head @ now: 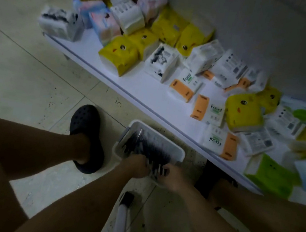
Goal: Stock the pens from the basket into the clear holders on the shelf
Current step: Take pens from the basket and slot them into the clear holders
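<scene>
A white basket (178, 150) stands on the floor between my feet, holding several dark pens (144, 144). My left hand (134, 165) and my right hand (173, 177) both reach into its near end. Each grips a bunch of pens, and the two bunches meet between the hands. The picture is blurred, so single fingers are hard to make out. No clear holders are in view.
A low white shelf (142, 86) runs diagonally behind the basket, covered with tissue packs (120, 55) in yellow, white, orange and green. My left foot in a black clog (85, 137) rests on the tile floor. A white pole on wheels (122, 222) stands near me.
</scene>
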`<control>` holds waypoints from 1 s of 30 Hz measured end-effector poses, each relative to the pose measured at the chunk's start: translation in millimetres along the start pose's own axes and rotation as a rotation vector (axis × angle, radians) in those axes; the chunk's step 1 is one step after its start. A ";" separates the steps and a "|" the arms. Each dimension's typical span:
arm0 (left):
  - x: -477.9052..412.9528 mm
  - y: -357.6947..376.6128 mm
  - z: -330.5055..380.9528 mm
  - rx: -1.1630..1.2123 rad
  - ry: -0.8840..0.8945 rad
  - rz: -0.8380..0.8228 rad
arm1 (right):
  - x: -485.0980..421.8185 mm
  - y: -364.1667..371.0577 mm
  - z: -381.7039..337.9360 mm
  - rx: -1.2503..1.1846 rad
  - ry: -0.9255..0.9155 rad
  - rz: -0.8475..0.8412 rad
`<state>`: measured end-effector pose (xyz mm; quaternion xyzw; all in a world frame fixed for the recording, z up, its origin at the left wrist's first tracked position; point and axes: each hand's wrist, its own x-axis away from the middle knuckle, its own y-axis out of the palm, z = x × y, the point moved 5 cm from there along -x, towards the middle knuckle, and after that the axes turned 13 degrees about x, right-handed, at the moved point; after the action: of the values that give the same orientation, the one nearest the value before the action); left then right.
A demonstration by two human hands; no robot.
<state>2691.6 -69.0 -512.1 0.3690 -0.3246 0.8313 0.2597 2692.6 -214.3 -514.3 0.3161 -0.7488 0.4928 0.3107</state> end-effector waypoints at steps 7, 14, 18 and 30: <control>-77.4 39.6 -44.9 -0.092 -0.130 -0.144 | -26.5 25.4 25.4 -0.016 0.087 -0.131; -45.9 15.8 -31.1 0.090 -0.123 0.166 | -23.8 44.8 20.8 0.083 0.052 -0.133; -45.6 12.5 -41.2 0.396 -0.164 0.242 | -27.0 56.5 16.5 0.096 0.084 -0.128; -8.3 -11.5 -39.1 0.761 -0.168 0.146 | -26.6 32.0 12.4 0.162 0.286 0.047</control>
<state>2686.8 -34.5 -534.8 0.4816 -0.0387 0.8754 0.0170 2681.8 -211.4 -556.2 0.2491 -0.6618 0.5989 0.3760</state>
